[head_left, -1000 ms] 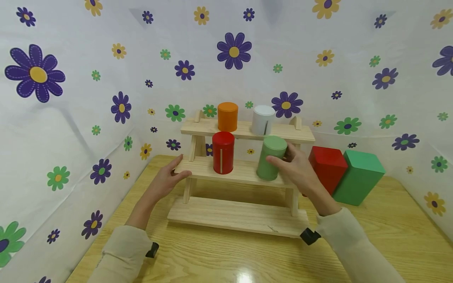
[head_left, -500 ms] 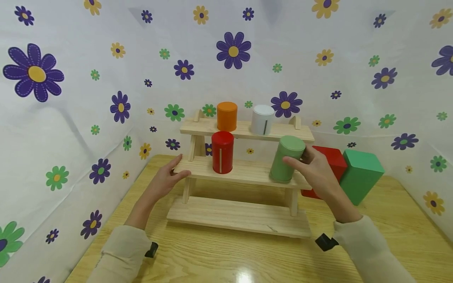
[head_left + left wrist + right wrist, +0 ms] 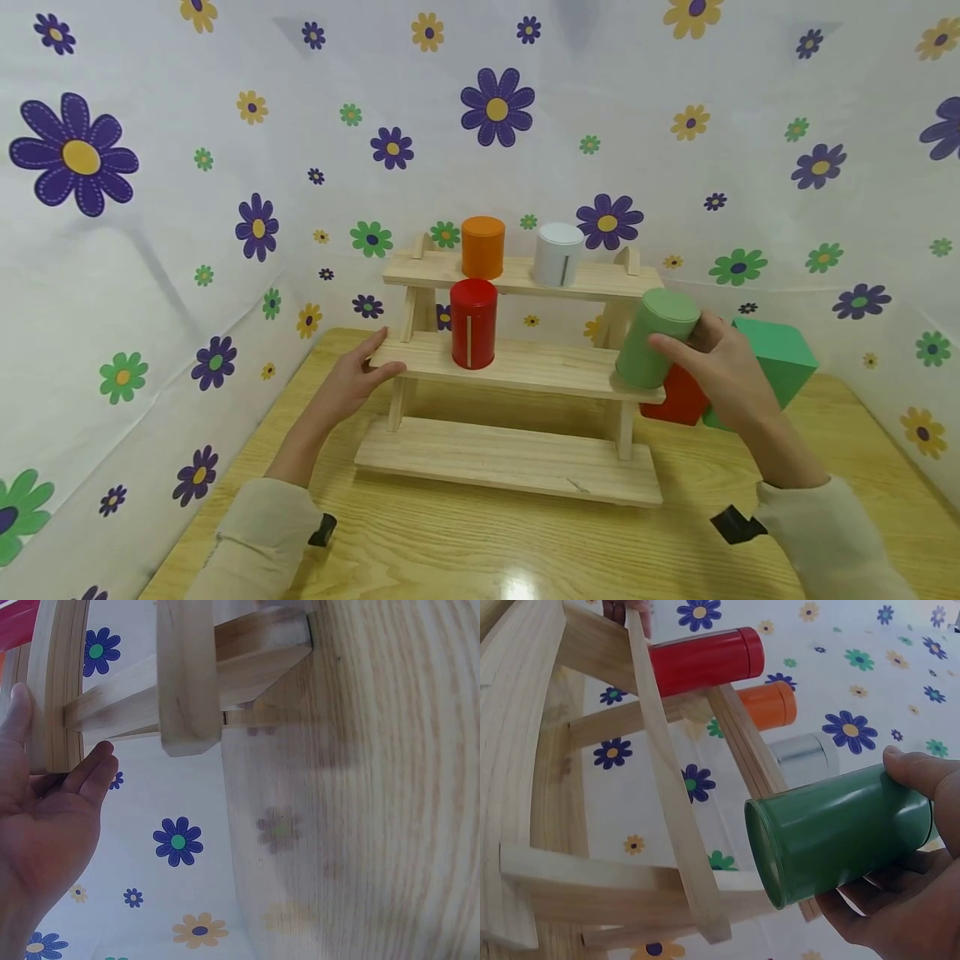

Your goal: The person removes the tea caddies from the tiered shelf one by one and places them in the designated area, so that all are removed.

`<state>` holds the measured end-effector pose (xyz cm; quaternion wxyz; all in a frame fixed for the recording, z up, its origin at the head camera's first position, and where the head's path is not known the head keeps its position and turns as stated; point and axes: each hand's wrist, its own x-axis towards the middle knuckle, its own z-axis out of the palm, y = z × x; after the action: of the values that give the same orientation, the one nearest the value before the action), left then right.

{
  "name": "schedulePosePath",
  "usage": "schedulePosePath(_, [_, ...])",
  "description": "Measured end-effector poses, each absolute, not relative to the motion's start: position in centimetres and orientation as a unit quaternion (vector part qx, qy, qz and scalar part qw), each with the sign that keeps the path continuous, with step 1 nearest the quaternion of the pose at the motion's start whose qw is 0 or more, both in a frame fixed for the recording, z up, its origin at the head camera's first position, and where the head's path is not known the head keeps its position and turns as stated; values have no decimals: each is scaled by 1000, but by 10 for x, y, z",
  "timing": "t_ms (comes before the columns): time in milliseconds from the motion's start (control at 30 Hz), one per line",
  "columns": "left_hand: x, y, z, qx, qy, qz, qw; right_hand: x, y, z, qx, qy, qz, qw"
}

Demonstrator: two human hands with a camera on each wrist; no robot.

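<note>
My right hand (image 3: 723, 367) grips a green cylindrical tin (image 3: 656, 337), thumb on the near side and fingers behind it. The tin leans slightly at the right end of the rack's middle shelf; in the right wrist view a gap shows between its base and that board. At the other end, my left hand (image 3: 360, 375) holds the left edge of the wooden three-tier display rack (image 3: 495, 457), thumb on top and fingers underneath. A red tin (image 3: 473, 325) stands on the middle shelf. Above, an orange tin (image 3: 482, 248) and a white tin (image 3: 557, 255) stand on the top shelf.
Right of the rack, a red box (image 3: 678, 400) and a green box (image 3: 783, 358) sit on the wood-grain table (image 3: 465, 542), partly hidden by my right hand. A flower-printed cloth (image 3: 300, 75) hangs behind and at both sides.
My right hand has carried the green tin rightward along the middle shelf to its right end, and the tin leans more. My left hand stays on the rack.
</note>
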<state>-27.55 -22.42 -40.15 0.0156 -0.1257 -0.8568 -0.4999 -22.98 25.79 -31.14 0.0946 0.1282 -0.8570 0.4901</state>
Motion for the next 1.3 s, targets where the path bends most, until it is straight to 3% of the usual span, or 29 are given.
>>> schedulePosePath(833, [-275,-221,-400,-126,-856,-501,16,-213,337,-318,39,-875,468,118])
schedulePosePath(1300, [-275,-221,-401,-123,-862,-491,22,-212,339,-327,35,-881,461,100])
